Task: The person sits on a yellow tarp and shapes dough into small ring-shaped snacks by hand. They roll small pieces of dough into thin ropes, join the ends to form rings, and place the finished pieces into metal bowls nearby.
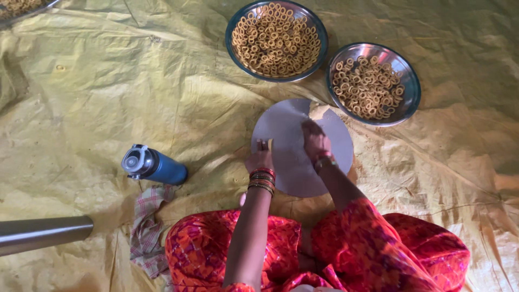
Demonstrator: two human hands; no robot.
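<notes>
Red patterned cloth covers the person's knees, nearest the camera. Both hands rest on a round grey board lying on the yellow sheet: the left hand pinches a small dough piece at its edge, the right hand presses flat, fingers together. Two bowls of dough rings sit beyond; a blue bottle lies left

I see a matt, smooth round board, two glossy metal bowls, crinkled yellow plastic sheet, checked cloth
</notes>
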